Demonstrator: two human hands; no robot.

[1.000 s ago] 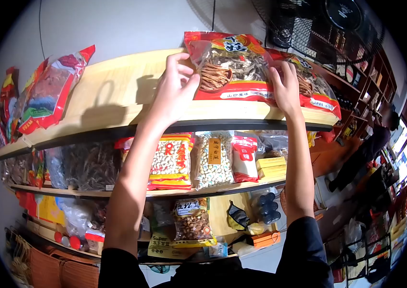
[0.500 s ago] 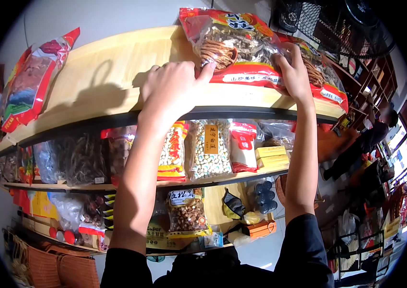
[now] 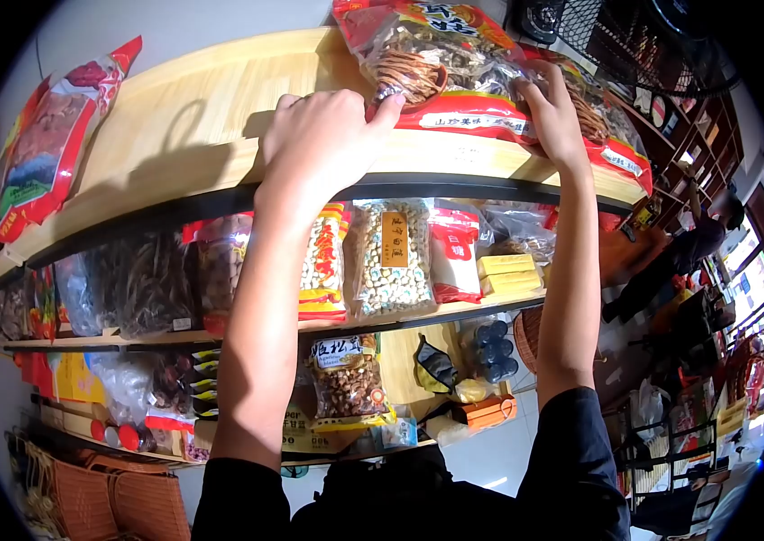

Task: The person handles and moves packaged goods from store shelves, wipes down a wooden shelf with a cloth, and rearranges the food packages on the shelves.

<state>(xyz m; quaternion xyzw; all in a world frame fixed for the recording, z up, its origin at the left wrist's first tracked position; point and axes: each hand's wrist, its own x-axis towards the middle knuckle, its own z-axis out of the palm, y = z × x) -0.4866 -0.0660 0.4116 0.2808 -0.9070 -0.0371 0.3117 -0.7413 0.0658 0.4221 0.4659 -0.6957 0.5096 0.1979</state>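
A clear and red bag of dried mushrooms [image 3: 481,70] leans upright on the top wooden shelf, its lower edge by the shelf's front. At its lower left corner is my left hand [image 3: 328,135], fingers curled and thumb against the plastic. My right hand [image 3: 552,113] grips the bag's right side, with bent fingers on the plastic. Right beside it stands a second red-edged bag [image 3: 612,135], partly behind my right hand. Both forearms reach up across the lower shelves.
At the top shelf's [image 3: 211,86] left end stand red bags of dried food [image 3: 53,135]. Below are a bag of white lotus seeds [image 3: 394,257], a red and white packet [image 3: 456,257], yellow boxes [image 3: 506,273] and a bag of brown mushrooms [image 3: 349,383]. A person [image 3: 693,239] stands far right.
The view has shifted slightly, so the shelves and bags sit a little higher in the picture. Both hands keep nearly the same place at the mushroom bag.
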